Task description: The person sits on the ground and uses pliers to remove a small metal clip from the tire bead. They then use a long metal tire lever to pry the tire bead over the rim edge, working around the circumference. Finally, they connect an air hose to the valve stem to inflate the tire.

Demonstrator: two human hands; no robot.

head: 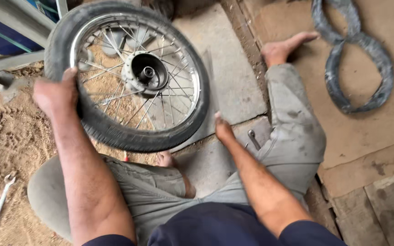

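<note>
A spoked motorcycle wheel (128, 73) with a black tyre and a metal hub (145, 72) is held tilted above the ground in front of me. My left hand (56, 93) grips the tyre at its left side. My right hand (223, 129) presses on the tyre's lower right edge, fingers partly hidden behind the rubber. I sit on the ground with grey trousers, my bare right foot (284, 48) stretched out and my left foot (166, 159) tucked under the wheel.
A black inner tube (354, 59) lies twisted in a figure of eight on the brown board at right. A spanner (0, 202) rests on the sandy ground at left. A small metal tool (254, 139) lies on the concrete slab (233, 77).
</note>
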